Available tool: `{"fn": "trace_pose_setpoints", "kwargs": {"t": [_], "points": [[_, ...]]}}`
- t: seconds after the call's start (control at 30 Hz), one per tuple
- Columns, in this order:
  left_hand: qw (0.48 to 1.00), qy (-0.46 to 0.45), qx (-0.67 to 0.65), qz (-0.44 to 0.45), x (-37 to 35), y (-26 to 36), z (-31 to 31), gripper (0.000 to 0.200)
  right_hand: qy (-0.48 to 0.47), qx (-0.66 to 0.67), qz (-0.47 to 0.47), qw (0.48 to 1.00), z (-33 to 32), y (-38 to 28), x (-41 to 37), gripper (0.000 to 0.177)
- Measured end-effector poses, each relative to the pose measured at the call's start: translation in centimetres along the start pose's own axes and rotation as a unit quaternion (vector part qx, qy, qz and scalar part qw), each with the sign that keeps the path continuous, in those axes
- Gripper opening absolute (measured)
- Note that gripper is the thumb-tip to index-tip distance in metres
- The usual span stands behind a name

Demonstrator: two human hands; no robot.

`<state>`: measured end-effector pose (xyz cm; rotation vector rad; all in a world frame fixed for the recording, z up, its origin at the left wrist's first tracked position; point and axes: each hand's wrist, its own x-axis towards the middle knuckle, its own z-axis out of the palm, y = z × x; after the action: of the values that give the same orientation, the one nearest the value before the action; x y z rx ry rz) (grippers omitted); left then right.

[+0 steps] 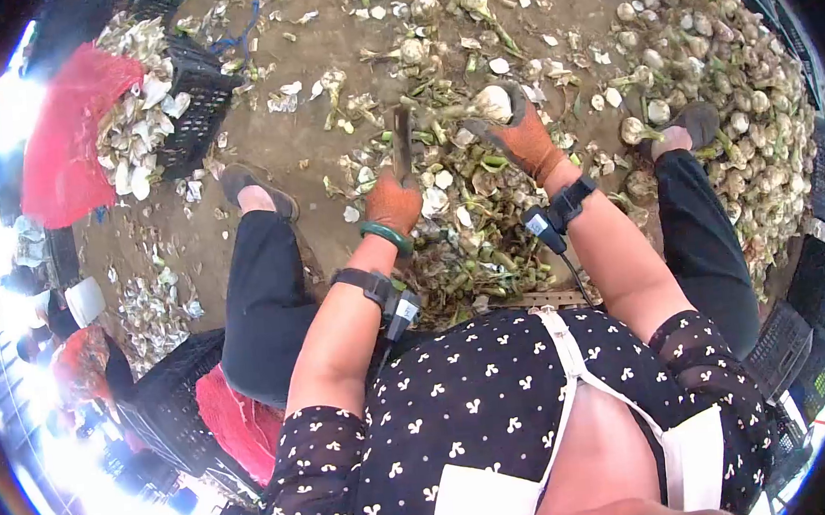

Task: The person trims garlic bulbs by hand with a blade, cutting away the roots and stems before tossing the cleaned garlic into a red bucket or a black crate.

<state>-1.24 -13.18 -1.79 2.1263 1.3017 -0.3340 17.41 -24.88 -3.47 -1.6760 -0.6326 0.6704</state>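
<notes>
My left hand (393, 204), in an orange glove, is closed around the lower end of a dark flat tool (403, 143) that points away from me. My right hand (522, 143), in an orange and dark glove, grips a white garlic bulb (493, 104). The bulb's stem (450, 112) extends left toward the tool, with a small gap between them. Beneath both hands lies a heap of cut stems and peelings (495, 199) on the ground.
A large pile of garlic bulbs (746, 100) lies at the right. At the upper left, a black crate (199, 105) holds pale bulbs beside red mesh (69, 138). More black crates (179, 408) stand at the lower left. Loose garlic (412, 51) lies ahead.
</notes>
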Motion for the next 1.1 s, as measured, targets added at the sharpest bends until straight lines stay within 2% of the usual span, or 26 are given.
{"fn": "trace_pose_setpoints", "kwargs": {"t": [0.07, 0.1, 0.13, 0.17, 0.23, 0.27, 0.43, 0.57, 0.63, 0.67, 0.7, 0.73, 0.77, 0.83, 0.9, 0.93, 0.97, 1.0, 1.03, 1.1], "points": [[1.0, 0.001, 0.007, 0.003, 0.3, 0.9, 0.2, 0.035, 0.003, -0.039, 0.037, 0.999, 0.5, 5.0, 0.1, 0.066], [1.0, 0.008, 0.01, 0.01, 0.6, 1.2, 0.4, 0.034, -0.034, -0.174, 0.113, 0.978, 0.8, 5.8, -0.1, 0.07], [0.999, -0.024, 0.037, 0.028, 1.6, 0.9, 1.2, 0.032, -0.071, -0.305, 0.187, 0.931, 0.9, 6.7, -0.3, 0.075], [0.998, -0.031, 0.037, 0.026, 2.1, 1.0, 1.8, 0.032, -0.072, -0.306, 0.194, 0.929, 0.7, 7.6, -0.7, 0.075], [0.992, -0.044, 0.082, 0.089, 2.6, 1.9, 2.3, 0.033, -0.163, -0.403, 0.25, 0.865, 1.0, 4.9, -1.8, 0.081], [0.987, -0.069, 0.104, 0.102, 3.4, 1.9, 3.0, 0.032, -0.15, -0.442, 0.217, 0.857, 1.4, 5.6, -2.3, 0.079], [0.974, -0.125, 0.159, 0.102, 6.0, 5.6, 3.2, 0.03, -0.164, -0.41, 0.25, 0.862, 1.8, 4.7, -1.6, 0.078], [0.966, -0.159, 0.184, 0.085, 6.8, 4.7, 5.0, 0.036, -0.148, -0.407, 0.237, 0.87, 1.7, 4.6, -1.3, 0.076], [0.963, -0.157, 0.2, 0.087, 6.3, 4.4, 4.8, 0.037, -0.053, -0.286, 0.289, 0.912, 0.8, 8.1, -0.2, 0.07], [0.963, -0.166, 0.202, 0.07, 6.3, 4.1, 4.9, 0.037, -0.048, -0.099, 0.227, 0.968, -0.9, 11.4, 0.9, 0.057], [0.964, -0.161, 0.2, 0.069, 6.2, 4.0, 4.7, 0.037, 0.06, 0.084, 0.267, 0.958, -2.5, 10.5, 1.4, 0.055], [0.964, -0.158, 0.2, 0.075, 6.0, 4.0, 4.5, 0.035, 0.171, 0.234, 0.241, 0.927, -5.2, 8.7, 2.0, 0.053], [0.963, -0.155, 0.203, 0.085, 5.8, 4.0, 4.4, 0.033, 0.237, 0.325, 0.159, 0.902, -9.1, 7.6, 2.7, 0.051], [0.969, -0.138, 0.185, 0.087, 5.9, 3.4, 5.0, 0.029, 0.273, 0.402, -0.068, 0.871, -17.9, 2.7, 3.5, 0.049], [0.972, -0.098, 0.183, 0.112, 5.9, 3.0, 5.6, 0.028, 0.256, 0.493, -0.258, 0.791, -19.2, -7.9, 3.2, 0.065], [0.973, -0.092, 0.178, 0.116, 5.8, 3.1, 5.6, 0.028, 0.252, 0.49, -0.266, 0.791, -19.8, -6.3, 4.9, 0.065], [0.971, -0.127, 0.177, 0.101, 6.0, 3.2, 5.5, 0.027, 0.288, 0.297, -0.273, 0.868, -20.5, -2.7, 7.9, 0.058], [0.967, -0.163, 0.177, 0.087, 6.2, 3.1, 5.5, 0.027, 0.317, 0.092, -0.268, 0.905, -21.2, 0.9, 11.0, 0.05], [0.967, -0.158, 0.178, 0.091, 6.3, 2.7, 5.8, 0.027, 0.289, -0.043, -0.161, 0.943, -19.2, 1.3, 12.9, 0.05], [0.962, -0.152, 0.176, 0.141, 6.6, 1.6, 6.4, 0.027, 0.159, -0.221, 0.03, 0.962, -13.9, 3.3, 17.3, 0.053]]}}
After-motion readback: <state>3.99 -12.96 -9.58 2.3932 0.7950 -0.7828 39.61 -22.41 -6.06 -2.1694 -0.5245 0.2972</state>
